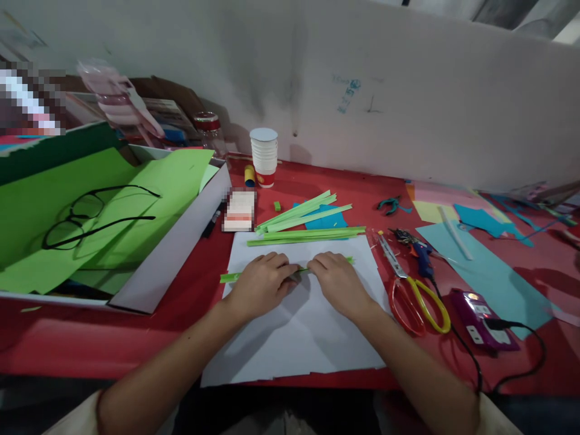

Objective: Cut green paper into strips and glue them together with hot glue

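A narrow green paper strip [230,278] lies across the white paper [290,338] in front of me. My left hand [265,284] is closed on its middle part, fingers bent and pressed together. Close beside it, my right hand [338,281] pinches the same strip farther right; the strip's right end [350,260] sticks out past the knuckles. Both hands cover much of the strip. Just beyond them, more green strips [308,235] lie in a flat row along the paper's far edge. Behind these, several green strips [303,212] fan out over a blue paper piece [328,215].
On the right lie scissors [403,284], a blue glue gun [423,260], a purple power strip [483,320] with cables, pliers [389,205] and light-blue paper [489,272]. At left, a box [172,241] holds green sheets and glasses [81,232]. Paper cups [264,154] stand at the back.
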Tool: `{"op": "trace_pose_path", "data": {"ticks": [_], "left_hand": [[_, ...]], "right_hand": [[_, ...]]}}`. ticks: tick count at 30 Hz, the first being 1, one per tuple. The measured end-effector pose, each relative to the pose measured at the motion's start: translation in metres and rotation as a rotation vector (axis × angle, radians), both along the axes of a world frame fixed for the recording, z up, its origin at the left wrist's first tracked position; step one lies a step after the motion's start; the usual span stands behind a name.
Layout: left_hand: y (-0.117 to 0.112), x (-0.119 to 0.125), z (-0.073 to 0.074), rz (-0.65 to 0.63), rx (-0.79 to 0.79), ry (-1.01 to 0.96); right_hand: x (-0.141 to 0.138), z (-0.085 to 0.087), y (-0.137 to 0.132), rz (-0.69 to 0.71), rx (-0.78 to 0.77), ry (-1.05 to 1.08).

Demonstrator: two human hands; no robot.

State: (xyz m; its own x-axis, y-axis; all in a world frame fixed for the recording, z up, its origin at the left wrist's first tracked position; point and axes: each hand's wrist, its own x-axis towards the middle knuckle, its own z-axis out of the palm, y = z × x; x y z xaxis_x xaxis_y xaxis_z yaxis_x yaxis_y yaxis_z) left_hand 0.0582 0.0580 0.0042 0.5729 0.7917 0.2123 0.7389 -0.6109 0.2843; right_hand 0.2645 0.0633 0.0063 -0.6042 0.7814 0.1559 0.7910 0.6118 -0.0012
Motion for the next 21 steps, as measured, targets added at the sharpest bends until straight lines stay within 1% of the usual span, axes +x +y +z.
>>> {"op": "trace_pose_path", "data": {"ticks": [2, 4, 7, 9, 11, 13, 15, 17, 19, 21], "left_hand": [[0.001, 0.001, 0.001, 0.030, -0.007, -0.001], [0.005, 0.002, 0.004, 0.077, -0.045, -0.022], [0.014, 0.007, 0.016, 0.178, -0.136, -0.070], [0.023, 0.010, 0.024, 0.222, -0.153, -0.087], [0.032, 0.013, 0.029, 0.202, -0.120, -0.088], [0.039, 0.014, 0.029, 0.147, -0.059, -0.071], [0.043, 0.013, 0.025, 0.083, -0.005, -0.044], [0.045, 0.011, 0.020, 0.035, 0.010, -0.007], [0.045, 0.009, 0.014, -0.007, 0.008, 0.029], [0.043, 0.007, 0.013, -0.047, 0.040, 0.031]], "right_hand": [[0.001, 0.003, 0.004, -0.021, -0.025, 0.012], [0.002, 0.008, 0.009, -0.038, -0.053, 0.032], [-0.001, 0.017, 0.016, -0.048, -0.072, 0.051], [-0.007, 0.023, 0.019, -0.043, -0.072, 0.068], [-0.013, 0.026, 0.022, -0.055, -0.082, 0.091], [-0.019, 0.026, 0.023, -0.104, -0.117, 0.131], [-0.021, 0.023, 0.024, -0.148, -0.178, 0.192], [-0.022, 0.020, 0.023, -0.148, -0.242, 0.234], [-0.022, 0.018, 0.022, -0.135, -0.282, 0.221], [-0.021, 0.017, 0.021, -0.150, -0.292, 0.180]]}}
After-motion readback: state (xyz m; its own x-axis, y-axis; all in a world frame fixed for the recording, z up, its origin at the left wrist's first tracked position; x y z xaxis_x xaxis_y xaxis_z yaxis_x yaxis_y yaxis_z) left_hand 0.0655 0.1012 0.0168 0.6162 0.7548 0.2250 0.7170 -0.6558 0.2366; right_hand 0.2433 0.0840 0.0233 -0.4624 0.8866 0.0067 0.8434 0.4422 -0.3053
